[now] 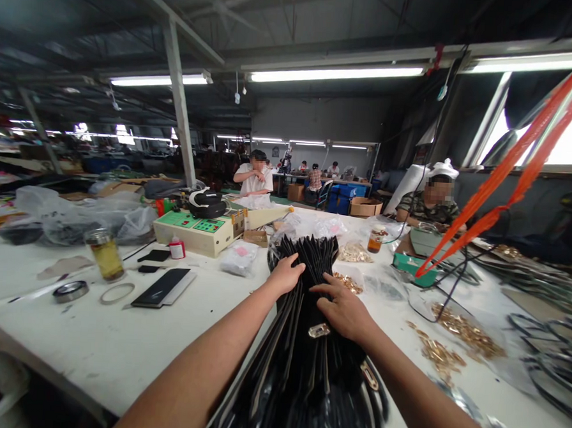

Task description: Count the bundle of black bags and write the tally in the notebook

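Note:
A thick row of black leather-like bag pieces (306,368) stands on edge in front of me, fanned at the top. Gold metal clasps show on a few of them. My left hand (285,276) grips the upper left edges of the row, its thumb pointing inward and its other fingers partly hidden. On the other side, my right hand (342,306) rests against the pieces with its fingers apart, just above one gold clasp (319,331). A second clasp (369,375) hangs lower, beside my right forearm.
Loose gold fittings (471,332) lie to the right, near an orange strap (500,193). Left are a jar of yellowish liquid (105,255), a tape roll (70,291), a black folder (161,288) and a cream machine (196,232). Co-workers sit across the white table (91,351).

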{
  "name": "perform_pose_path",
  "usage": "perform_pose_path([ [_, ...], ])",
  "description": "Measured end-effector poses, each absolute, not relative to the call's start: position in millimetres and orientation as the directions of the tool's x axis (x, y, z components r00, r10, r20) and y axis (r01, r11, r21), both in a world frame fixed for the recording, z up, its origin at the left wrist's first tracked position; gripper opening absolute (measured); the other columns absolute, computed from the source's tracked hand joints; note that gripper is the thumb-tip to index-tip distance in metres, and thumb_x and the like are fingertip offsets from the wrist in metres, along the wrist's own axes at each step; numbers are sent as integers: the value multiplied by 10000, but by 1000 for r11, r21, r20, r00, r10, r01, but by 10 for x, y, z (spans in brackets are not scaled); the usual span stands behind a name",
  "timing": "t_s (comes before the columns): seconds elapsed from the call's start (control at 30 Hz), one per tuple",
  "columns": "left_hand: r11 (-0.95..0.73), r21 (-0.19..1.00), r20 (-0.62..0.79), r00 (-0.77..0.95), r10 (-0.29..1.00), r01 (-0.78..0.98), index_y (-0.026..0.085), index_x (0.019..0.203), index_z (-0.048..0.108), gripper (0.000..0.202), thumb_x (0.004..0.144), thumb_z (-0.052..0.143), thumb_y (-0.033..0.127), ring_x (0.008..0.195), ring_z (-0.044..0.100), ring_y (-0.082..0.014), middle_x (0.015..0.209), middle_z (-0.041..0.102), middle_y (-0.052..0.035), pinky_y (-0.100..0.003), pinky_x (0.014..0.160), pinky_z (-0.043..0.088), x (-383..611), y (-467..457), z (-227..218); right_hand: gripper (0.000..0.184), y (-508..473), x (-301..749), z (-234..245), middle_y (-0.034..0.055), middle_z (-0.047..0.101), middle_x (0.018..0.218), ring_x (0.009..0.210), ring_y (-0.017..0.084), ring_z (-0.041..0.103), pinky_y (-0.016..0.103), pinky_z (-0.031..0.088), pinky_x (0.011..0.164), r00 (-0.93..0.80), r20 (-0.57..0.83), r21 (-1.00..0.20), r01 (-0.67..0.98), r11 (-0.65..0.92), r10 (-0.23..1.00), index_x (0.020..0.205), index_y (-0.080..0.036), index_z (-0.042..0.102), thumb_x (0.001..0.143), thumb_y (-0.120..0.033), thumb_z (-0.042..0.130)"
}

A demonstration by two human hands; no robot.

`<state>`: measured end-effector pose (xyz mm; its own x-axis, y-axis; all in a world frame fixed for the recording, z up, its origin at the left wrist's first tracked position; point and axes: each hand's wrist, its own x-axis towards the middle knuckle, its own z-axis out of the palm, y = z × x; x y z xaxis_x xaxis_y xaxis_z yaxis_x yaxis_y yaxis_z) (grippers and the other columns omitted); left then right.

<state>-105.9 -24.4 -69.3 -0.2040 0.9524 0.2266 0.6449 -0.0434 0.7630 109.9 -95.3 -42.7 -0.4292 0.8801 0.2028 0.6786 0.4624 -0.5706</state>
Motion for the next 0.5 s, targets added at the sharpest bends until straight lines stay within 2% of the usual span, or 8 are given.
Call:
perform_pose_path([
  [0.07,-33,758,230,-219,948,651,149,1551,506,664,958,561,444,1509,402,-301,1618,417,-144,-410,1266,282,-1024,-224,-716,333,-1006,1084,-376,69,378,1649,1480,237,440,393,348,1199,-415,196,-554,701,450,888,1134,-314,793,929,-482,592],
  [0.13,-25,753,236,-234,943,658,166,1539,521,663,950,571,465,1508,401,-308,1619,417,-141,-424,1265,282,-992,-209,-735,462,-1057,1067,-323,86,379,1646,1476,269,443,430,369,1182,-394,193,-537,724,433,899,1078,-291,787,877,-674,625],
  [0.2,-24,747,242,-238,941,664,176,1529,533,659,945,577,480,1507,402,-311,1618,420,-140,-430,1262,285,-978,-201,-748,537,-1085,1060,-292,87,362,1655,1470,288,448,456,375,1176,-393,181,-525,736,427,901,1089,-290,773,828,-743,651],
  [0.3,-35,741,250,-228,941,671,174,1527,533,658,956,558,499,1498,418,-305,1611,430,-141,-421,1257,295,-1000,-190,-760,456,-1078,1075,-296,94,345,1663,1494,260,417,430,344,1201,-412,176,-541,718,438,894,1121,-294,769,854,-652,673],
  [0.4,-48,736,256,-212,943,676,165,1528,532,629,995,487,497,1499,419,-292,1606,438,-141,-416,1259,296,-1039,-167,-775,338,-1038,1103,-338,97,358,1656,1496,219,416,371,324,1216,-418,190,-561,696,448,888,1158,-279,763,867,-431,682],
  [0.5,-63,728,262,-191,946,683,153,1532,522,572,1033,420,413,1516,394,-271,1612,429,-142,-440,1267,284,-1059,-133,-799,525,-1002,1120,-376,83,368,1651,1488,202,429,357,326,1219,-415,216,-570,681,459,884,1358,-309,688,836,-269,650],
])
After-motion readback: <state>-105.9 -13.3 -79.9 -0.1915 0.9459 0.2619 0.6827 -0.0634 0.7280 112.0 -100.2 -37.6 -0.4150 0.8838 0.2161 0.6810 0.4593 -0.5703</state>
